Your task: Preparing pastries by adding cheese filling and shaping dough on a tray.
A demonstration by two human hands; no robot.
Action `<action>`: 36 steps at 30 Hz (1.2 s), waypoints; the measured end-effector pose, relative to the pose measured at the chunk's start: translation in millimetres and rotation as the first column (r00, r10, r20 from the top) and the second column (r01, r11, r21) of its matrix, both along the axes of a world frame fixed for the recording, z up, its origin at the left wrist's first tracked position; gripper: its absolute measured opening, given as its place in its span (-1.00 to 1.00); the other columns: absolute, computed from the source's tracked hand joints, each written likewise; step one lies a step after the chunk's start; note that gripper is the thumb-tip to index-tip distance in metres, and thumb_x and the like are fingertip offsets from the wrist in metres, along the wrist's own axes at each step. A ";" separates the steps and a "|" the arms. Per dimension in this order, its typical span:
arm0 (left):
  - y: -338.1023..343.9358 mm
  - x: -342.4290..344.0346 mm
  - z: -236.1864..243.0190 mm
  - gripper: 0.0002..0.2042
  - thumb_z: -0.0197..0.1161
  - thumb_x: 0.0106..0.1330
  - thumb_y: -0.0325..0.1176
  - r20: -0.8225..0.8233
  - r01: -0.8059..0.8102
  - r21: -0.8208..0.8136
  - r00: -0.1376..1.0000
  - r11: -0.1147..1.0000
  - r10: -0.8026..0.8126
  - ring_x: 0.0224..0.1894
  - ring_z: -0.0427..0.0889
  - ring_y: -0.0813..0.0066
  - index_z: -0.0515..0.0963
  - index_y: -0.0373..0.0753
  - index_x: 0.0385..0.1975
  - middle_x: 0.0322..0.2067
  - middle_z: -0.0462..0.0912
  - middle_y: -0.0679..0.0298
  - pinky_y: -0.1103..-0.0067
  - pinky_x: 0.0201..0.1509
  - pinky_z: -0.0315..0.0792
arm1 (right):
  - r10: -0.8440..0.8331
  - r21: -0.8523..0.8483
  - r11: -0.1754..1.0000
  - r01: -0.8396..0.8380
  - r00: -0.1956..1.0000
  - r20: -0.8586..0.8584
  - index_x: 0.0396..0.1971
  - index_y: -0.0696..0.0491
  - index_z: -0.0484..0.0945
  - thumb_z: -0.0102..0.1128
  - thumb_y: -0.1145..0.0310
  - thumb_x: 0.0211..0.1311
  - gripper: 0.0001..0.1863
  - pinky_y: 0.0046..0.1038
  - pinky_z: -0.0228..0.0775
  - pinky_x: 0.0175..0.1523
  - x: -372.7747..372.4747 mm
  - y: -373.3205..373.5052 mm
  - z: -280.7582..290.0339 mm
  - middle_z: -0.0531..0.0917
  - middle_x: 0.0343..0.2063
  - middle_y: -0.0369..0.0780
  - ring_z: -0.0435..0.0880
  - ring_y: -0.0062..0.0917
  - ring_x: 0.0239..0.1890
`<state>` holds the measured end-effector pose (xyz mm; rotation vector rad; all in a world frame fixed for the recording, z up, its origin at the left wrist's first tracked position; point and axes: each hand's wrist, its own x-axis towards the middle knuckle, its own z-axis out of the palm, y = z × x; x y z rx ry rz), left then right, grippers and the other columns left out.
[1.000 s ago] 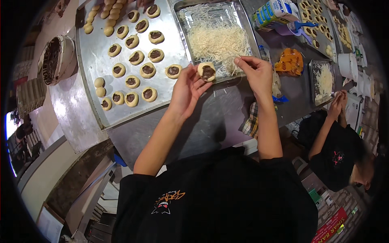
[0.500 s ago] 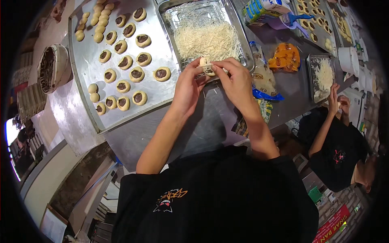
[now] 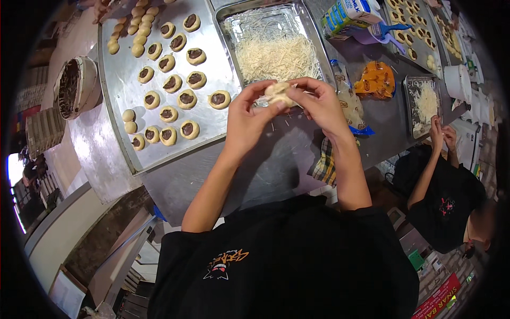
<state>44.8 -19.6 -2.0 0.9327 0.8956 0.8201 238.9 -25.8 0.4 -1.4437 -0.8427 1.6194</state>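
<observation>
Just in front of the steel pan of grated cheese (image 3: 275,50), both my hands are closed around one pale piece of dough (image 3: 279,92). My left hand (image 3: 249,111) grips it from the left with thumb and fingers, and my right hand (image 3: 319,106) pinches it from the right. The chocolate on that piece is hidden. To the left, a large metal tray (image 3: 125,74) carries several dough rounds with chocolate centres (image 3: 187,98), and strings of plain dough balls (image 3: 139,40) lie at its back.
A chocolate-smeared tub (image 3: 75,87) stands far left. To the right are an orange bag (image 3: 374,80), a clear bag (image 3: 350,109), a carton (image 3: 348,18), a purple jug (image 3: 372,37), a checked cloth (image 3: 324,162) and a smaller cheese pan (image 3: 411,106). A co-worker (image 3: 441,202) works at the right.
The dough round that showed its chocolate in my left hand is now folded up between both hands. My right hand has come from the cheese to grip the dough.
</observation>
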 end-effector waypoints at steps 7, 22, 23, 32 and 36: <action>17.1 -3.8 -1.6 -0.60 0.27 0.38 -0.46 0.109 -0.139 -0.206 0.981 0.969 0.164 0.03 0.63 0.49 0.44 -0.44 0.18 0.02 0.61 0.13 0.60 0.07 0.55 | -0.096 0.521 0.844 -0.131 0.917 0.387 -0.16 0.14 0.71 0.44 0.53 0.10 -0.74 -0.70 0.33 -0.41 -15.2 -6.9 -3.0 0.67 -0.36 -0.32 0.54 -0.79 -0.43; 24.0 3.5 32.7 -0.36 0.03 0.26 -0.78 -0.536 0.301 0.514 0.844 0.803 0.027 0.13 0.59 0.38 0.23 -0.27 0.40 0.30 0.41 0.11 0.51 0.24 0.43 | -0.203 0.667 0.568 -0.482 0.703 0.682 -0.34 0.15 0.72 0.49 0.49 -0.03 -0.80 -0.40 0.45 -0.12 -10.3 3.5 12.6 0.69 -0.37 -0.16 0.65 -0.30 -0.23; 23.6 4.4 33.3 -0.33 0.02 0.25 -0.79 -0.563 0.325 0.574 0.823 0.752 0.074 0.16 0.58 0.35 0.20 -0.26 0.42 0.36 0.33 0.10 0.50 0.25 0.42 | -0.171 0.655 0.614 -0.440 0.737 0.654 -0.34 0.14 0.72 0.48 0.48 0.00 -0.81 -0.41 0.45 -0.13 -11.7 2.8 11.9 0.69 -0.38 -0.17 0.65 -0.33 -0.23; 21.2 10.1 40.8 -0.38 0.24 0.26 -0.65 0.070 -0.252 0.063 0.966 0.966 0.247 0.19 0.55 0.22 0.19 -0.35 0.34 0.21 0.44 -0.04 0.43 0.20 0.53 | -0.104 0.594 0.794 -0.130 0.934 0.343 -0.19 0.18 0.71 0.38 0.54 0.17 -0.81 -0.58 0.45 -0.18 -8.8 3.6 16.8 0.70 -0.31 -0.23 0.63 -0.60 -0.26; 18.3 8.2 29.5 -0.44 0.36 0.24 -0.57 0.121 -0.110 -0.341 0.980 0.934 0.160 0.08 0.62 0.33 0.29 -0.43 0.23 0.03 0.58 0.02 0.48 0.21 0.52 | -0.063 0.550 0.832 -0.068 0.974 0.216 -0.11 0.18 0.70 0.34 0.55 0.22 -0.77 -0.61 0.47 -0.17 -11.5 7.6 24.7 0.70 -0.25 -0.22 0.65 -0.63 -0.22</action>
